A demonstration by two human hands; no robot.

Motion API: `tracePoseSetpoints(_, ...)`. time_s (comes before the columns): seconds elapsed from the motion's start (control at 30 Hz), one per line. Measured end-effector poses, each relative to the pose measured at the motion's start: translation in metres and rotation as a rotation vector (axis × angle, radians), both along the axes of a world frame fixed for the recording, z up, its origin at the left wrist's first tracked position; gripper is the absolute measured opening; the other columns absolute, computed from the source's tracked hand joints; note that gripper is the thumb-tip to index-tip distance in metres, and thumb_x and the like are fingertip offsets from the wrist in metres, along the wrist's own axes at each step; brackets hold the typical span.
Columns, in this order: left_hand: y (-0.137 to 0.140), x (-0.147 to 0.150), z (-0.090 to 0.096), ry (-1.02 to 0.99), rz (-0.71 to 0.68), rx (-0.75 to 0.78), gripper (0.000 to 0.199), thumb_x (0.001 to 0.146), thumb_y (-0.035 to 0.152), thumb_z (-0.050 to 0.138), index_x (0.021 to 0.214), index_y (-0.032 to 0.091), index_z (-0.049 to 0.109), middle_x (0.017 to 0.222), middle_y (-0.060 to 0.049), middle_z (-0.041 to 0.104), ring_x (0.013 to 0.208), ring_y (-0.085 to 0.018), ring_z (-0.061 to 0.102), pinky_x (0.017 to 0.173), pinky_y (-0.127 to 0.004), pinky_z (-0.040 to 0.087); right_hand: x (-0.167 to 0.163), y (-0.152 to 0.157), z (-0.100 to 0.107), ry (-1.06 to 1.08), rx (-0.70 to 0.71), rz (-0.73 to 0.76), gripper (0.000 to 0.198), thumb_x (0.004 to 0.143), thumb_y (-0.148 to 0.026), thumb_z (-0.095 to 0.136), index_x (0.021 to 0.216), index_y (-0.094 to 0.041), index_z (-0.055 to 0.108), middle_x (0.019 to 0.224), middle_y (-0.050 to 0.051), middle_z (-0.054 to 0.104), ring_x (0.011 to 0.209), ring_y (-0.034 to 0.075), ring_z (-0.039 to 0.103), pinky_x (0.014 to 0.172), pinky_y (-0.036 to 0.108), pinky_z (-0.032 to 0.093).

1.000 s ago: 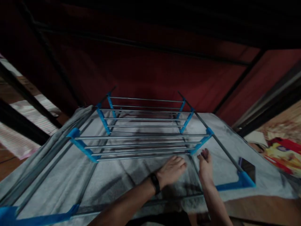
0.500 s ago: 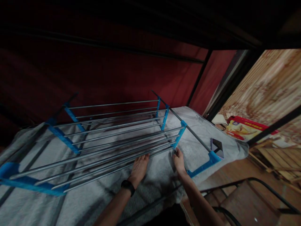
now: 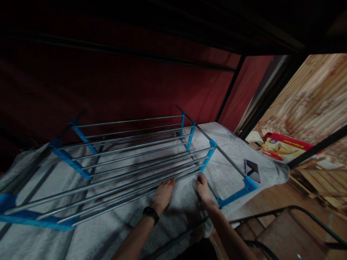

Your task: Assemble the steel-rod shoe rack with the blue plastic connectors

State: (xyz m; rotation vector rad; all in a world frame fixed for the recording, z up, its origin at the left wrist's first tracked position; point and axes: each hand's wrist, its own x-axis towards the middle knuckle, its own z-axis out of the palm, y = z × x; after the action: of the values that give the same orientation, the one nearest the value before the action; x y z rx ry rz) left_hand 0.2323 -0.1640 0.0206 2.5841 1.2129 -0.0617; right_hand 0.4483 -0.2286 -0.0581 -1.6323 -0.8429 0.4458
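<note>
A drying rack (image 3: 135, 141) of grey metal rods and blue plastic brackets stretches across a light-coloured cloth. My left hand (image 3: 164, 193), with a dark band at the wrist, has its fingers over the rack's lowest front rod, near the right end. Close to it, my right hand (image 3: 202, 187) is closed at the foot of a blue bracket (image 3: 208, 159), where that rod ends; its fingers are partly hidden. On the right, another blue bracket (image 3: 238, 193) sits at the end of a side bar. The left end of the front rods meets a large blue end piece (image 3: 40, 221).
A phone-like flat object (image 3: 252, 171) lies on the cloth (image 3: 230, 135) at the right. Beyond are a red and yellow box (image 3: 287, 146), wooden slats (image 3: 322, 178) and a dark-framed chair (image 3: 290, 231). Dark frame posts (image 3: 271, 97) and a red wall (image 3: 151, 86) enclose the back.
The left hand has moved slightly right along the rod. The right hand has shifted a little left and down, so the two hands are closer. The view has shifted slightly.
</note>
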Motion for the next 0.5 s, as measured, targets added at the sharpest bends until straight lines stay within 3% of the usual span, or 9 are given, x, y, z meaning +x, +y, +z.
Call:
tracePoseSetpoints(0.2, -0.027, -0.005, 0.005, -0.068, -0.052, 0.083, 0.073, 0.088, -0.006, 0.027, 0.155, 0.020, 0.043, 0.157, -0.008, 0.052, 0.147, -0.022, 0.045, 0.125, -0.043, 0.033, -0.003, -0.014, 0.000, 0.044, -0.098, -0.065, 0.043, 0.064, -0.040, 0.056, 0.105, -0.027, 0.066, 0.108, 0.006, 0.065, 0.114, 0.029, 0.061, 0.106, 0.048, 0.048)
tracePoseSetpoints(0.3, -0.049, -0.008, 0.019, -0.157, -0.138, 0.111, 0.071, 0.088, -0.005, 0.033, 0.152, 0.024, 0.048, 0.157, -0.006, 0.052, 0.146, -0.021, 0.046, 0.123, -0.041, 0.039, -0.005, -0.018, 0.005, 0.018, -0.100, -0.032, 0.043, 0.065, -0.036, 0.056, 0.106, -0.027, 0.067, 0.114, 0.007, 0.066, 0.117, 0.030, 0.060, 0.111, 0.050, 0.044)
tracePoseSetpoints(0.4, -0.066, -0.011, 0.056, -0.288, -0.204, 0.141, 0.063, 0.091, 0.001, 0.040, 0.147, 0.029, 0.052, 0.149, -0.005, 0.058, 0.138, -0.020, 0.054, 0.118, -0.039, 0.045, -0.010, -0.017, 0.014, -0.039, -0.094, 0.022, 0.040, 0.068, -0.034, 0.055, 0.104, -0.026, 0.069, 0.113, 0.007, 0.067, 0.115, 0.029, 0.062, 0.111, 0.050, 0.045)
tracePoseSetpoints(0.5, -0.069, -0.018, 0.117, -0.443, -0.162, 0.190, 0.054, 0.097, 0.008, 0.043, 0.143, 0.031, 0.057, 0.140, -0.004, 0.065, 0.129, -0.019, 0.059, 0.113, -0.035, 0.048, -0.018, -0.014, 0.020, -0.065, -0.077, 0.067, 0.035, 0.072, -0.032, 0.053, 0.101, -0.025, 0.072, 0.109, 0.008, 0.069, 0.111, 0.028, 0.064, 0.108, 0.047, 0.047)
